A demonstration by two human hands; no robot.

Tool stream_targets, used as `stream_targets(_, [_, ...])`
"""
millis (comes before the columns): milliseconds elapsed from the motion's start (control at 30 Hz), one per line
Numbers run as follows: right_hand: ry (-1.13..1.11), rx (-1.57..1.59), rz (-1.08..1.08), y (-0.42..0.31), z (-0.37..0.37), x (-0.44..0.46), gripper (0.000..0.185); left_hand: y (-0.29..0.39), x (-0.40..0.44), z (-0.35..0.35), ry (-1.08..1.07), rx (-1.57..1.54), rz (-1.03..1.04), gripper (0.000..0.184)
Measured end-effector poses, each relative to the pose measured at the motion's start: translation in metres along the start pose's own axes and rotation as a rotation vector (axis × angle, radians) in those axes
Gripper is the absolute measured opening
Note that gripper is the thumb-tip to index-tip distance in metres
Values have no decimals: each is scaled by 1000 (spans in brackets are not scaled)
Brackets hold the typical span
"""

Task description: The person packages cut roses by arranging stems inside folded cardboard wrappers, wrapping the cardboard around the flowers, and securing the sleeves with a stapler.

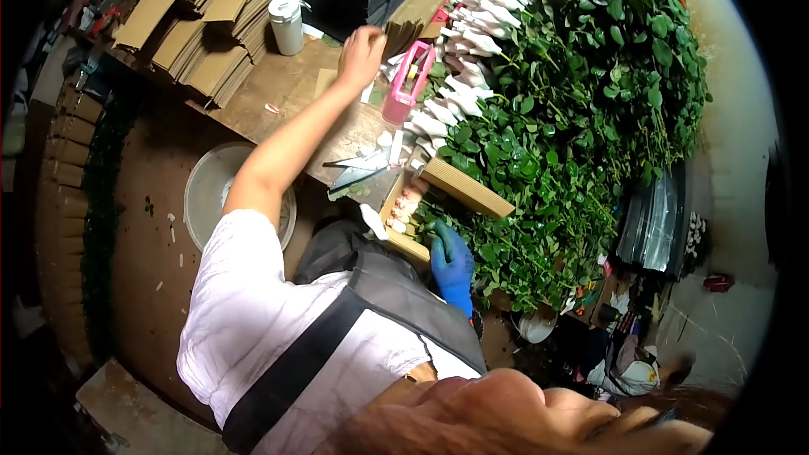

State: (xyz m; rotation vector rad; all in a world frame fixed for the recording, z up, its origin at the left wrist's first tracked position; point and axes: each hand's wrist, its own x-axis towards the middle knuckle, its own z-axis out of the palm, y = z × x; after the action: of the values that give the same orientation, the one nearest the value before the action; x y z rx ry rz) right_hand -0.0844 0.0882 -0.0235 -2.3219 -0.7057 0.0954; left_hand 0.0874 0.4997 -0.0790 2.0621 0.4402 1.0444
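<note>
Seemingly mid-wrap, with roses (406,206) lying in open cardboard (468,188); curling gloved right hand (452,261) beside them — can't tell if gripping; reaching left hand (362,55) near pink box (396,109) — grip unclear; next, calls for steadying roses.

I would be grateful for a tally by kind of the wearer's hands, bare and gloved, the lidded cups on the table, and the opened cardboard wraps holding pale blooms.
Bare left hand: 1
Blue-gloved right hand: 1
White lidded cup: 1
Opened cardboard wrap with pale blooms: 1
Total: 4
</note>
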Motion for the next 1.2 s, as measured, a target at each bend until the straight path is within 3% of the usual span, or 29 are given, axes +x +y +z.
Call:
stream_targets(67, [3,-34,-27,-3,2,4,32,-8,49,28,-32,38,-215,49])
stream_targets(133, [-11,-28,9,-4,2,4,33,-1,76,39,-278,153,-434,58])
stream_targets(167, [-19,-28,28,-3,1,4,34,-2,91,37,-538,88,-457,52])
stream_targets(267, [-8,-22,40,1,3,1,33,14,83,31,-200,15,-273,45])
stream_targets(333, [11,-52,33,-2,3,2,33,56,70,-2,86,-180,-98,29])
stream_targets(400, [43,-67,0,-4,3,3,33,119,43,-59,174,-311,108,17])
stream_targets(500, [30,153,126,-6,-1,7,43,184,-31,-125,158,-340,228,16])
stream_targets(567, [-15,669,175,-43,-16,25,56,213,-86,-149,182,-270,572,24])
stream_targets(633, [-152,1003,157,-80,-48,46,79,215,-120,-149,-187,-372,840,28])
stream_targets(667, [-67,677,55,-67,-53,46,68,211,-136,-143,-396,-385,955,30])
stream_targets(733, [-144,682,366,-76,-74,45,47,223,-153,-117,-406,-389,865,32])
stream_targets(767, [38,556,416,-74,-72,47,26,218,-156,-116,-397,-408,816,33])
stream_targets(800, [92,473,413,-51,-70,45,22,212,-159,-117,-394,-429,759,34])
stream_targets(833, [121,547,561,-48,-80,45,23,201,-159,-119,-306,-396,678,40])
stream_targets(867, [220,576,466,-33,-78,44,26,187,-169,-120,-191,-221,534,38])
stream_targets(900, [207,512,502,-5,-78,36,29,186,-174,-111,-51,-188,252,35])
stream_targets(933, [97,548,575,23,-81,27,27,196,-161,-111,-152,-112,39,29])
stream_targets(1000, [-53,477,603,62,-77,15,25,157,-181,-93,-774,-395,-415,26])
stream_targets(1067, [-87,527,588,72,-69,12,27,131,-211,-70,-892,-386,-504,26])
stream_targets(1100, [-189,367,549,78,-67,10,34,143,-211,-70,-901,-542,-710,26])
stream_targets(1200, [-547,-619,555,46,-84,28,42,88,-238,-40,-1012,-185,-574,31])
